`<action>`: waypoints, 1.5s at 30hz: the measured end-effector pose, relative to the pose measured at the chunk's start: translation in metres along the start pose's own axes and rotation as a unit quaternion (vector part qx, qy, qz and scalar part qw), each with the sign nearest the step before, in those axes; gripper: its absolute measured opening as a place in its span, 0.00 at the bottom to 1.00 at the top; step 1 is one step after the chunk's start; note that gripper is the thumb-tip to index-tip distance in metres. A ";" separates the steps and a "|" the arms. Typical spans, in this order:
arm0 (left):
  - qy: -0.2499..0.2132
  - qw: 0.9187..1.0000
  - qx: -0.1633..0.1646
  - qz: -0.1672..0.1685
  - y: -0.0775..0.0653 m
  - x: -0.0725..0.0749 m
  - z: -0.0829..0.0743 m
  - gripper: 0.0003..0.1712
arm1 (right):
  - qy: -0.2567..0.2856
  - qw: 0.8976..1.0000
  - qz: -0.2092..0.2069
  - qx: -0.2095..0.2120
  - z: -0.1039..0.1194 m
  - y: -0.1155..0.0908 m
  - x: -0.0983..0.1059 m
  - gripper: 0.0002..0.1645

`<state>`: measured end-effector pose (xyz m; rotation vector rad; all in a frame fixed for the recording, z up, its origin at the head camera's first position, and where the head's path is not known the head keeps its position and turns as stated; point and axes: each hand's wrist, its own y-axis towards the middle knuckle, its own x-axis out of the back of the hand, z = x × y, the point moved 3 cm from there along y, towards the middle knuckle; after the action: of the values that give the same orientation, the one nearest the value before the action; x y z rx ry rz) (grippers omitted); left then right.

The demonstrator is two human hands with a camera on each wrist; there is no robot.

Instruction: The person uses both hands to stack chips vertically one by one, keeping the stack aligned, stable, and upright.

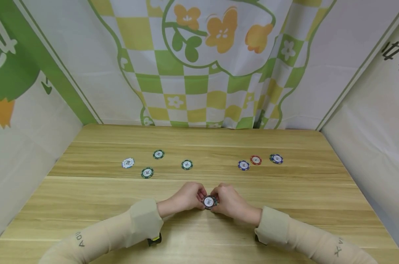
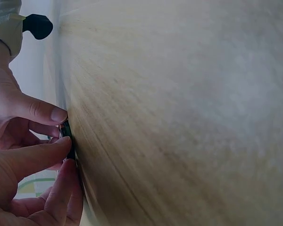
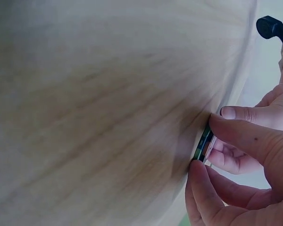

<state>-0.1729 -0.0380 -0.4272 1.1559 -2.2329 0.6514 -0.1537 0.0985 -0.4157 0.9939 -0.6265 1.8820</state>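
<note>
In the head view a black poker chip (image 1: pixel 209 202) marked 100 lies face up near the front middle of the table. My left hand (image 1: pixel 187 196) pinches its left edge between thumb and curled fingers. From the other side my right hand (image 1: pixel 232 201) grips the right edge the same way. Seen edge-on in the right wrist view, layered green, black and orange bands (image 3: pixel 204 143) show a small stack of chips close against the wood. Thumbs and fingertips of both hands meet its rim in the left wrist view, hiding much of the edge.
Farther back on the wooden table (image 1: pixel 199 139), a white chip (image 1: pixel 128 163) and green chips (image 1: pixel 147 172), (image 1: pixel 158 154), (image 1: pixel 187 164) lie left. Blue chips (image 1: pixel 243 165), (image 1: pixel 276 158) and a red chip (image 1: pixel 256 160) lie right. A checkered curtain (image 1: pixel 199 84) hangs behind.
</note>
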 end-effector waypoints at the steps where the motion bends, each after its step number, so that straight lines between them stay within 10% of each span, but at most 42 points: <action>1: 0.002 1.000 -0.002 -0.001 0.000 0.000 0.000 0.16 | -0.002 1.000 0.002 -0.001 0.000 0.000 0.000 0.18; 34: -0.003 0.999 -0.006 0.042 0.007 0.007 -0.002 0.14 | -0.007 1.000 0.006 0.010 0.002 0.002 0.000 0.18; 40: 0.085 0.992 -0.072 0.051 0.017 0.023 0.001 0.13 | -0.010 1.000 0.014 -0.011 0.002 0.002 0.000 0.20; 45: 0.198 0.970 -0.135 0.027 0.027 0.038 0.004 0.12 | -0.015 0.999 0.023 -0.024 0.003 0.002 -0.001 0.22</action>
<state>-0.2156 -0.0486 -0.4099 0.7559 -1.9409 0.5246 -0.1546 0.0949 -0.4149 0.9856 -0.7142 1.8861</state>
